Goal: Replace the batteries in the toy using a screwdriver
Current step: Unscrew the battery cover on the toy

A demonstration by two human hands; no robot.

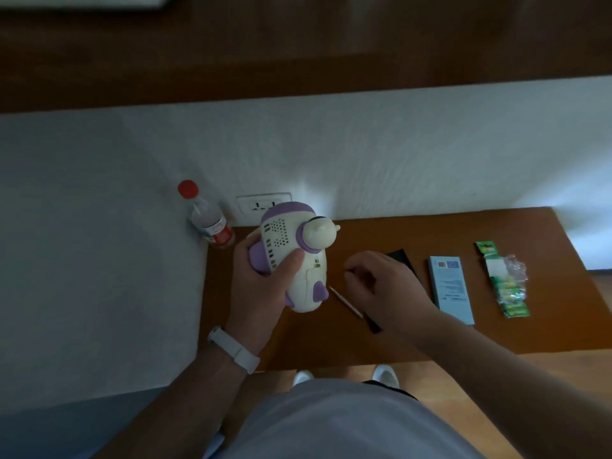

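The toy (298, 260), a white-and-purple figure, sits just left of the frame's centre, lifted off the counter (496, 336). The left hand (261, 283) holds it with its fingers wrapped round the body and the thumb pressed on the speaker grille. What looks like a hatch faces up on its lower half, apparently closed.

Just right of it the right hand (381, 283) hovers over the counter with its fingers curled inward. Whether they pinch something small cannot be told. The screwdriver (347, 304) lies on the counter below that hand, its thin shaft pointing toward the toy and its dark handle partly covered.

Risks, as I judge them:
- A loose screw would be easy to lose on the dim brown surface.
- A one-handed hold could let the rounded toy twist once the driver bears down, so the tip slips off the screw.
- The screwdriver could be knocked off the near edge.

Counted: one toy, one screwdriver and one green battery pack (506, 283) at the right, its cells too blurred to count. There are also one pale blue box (452, 289), one black flat item (402, 256), one red-capped bottle (208, 220), one wall socket (265, 203) and two hands.
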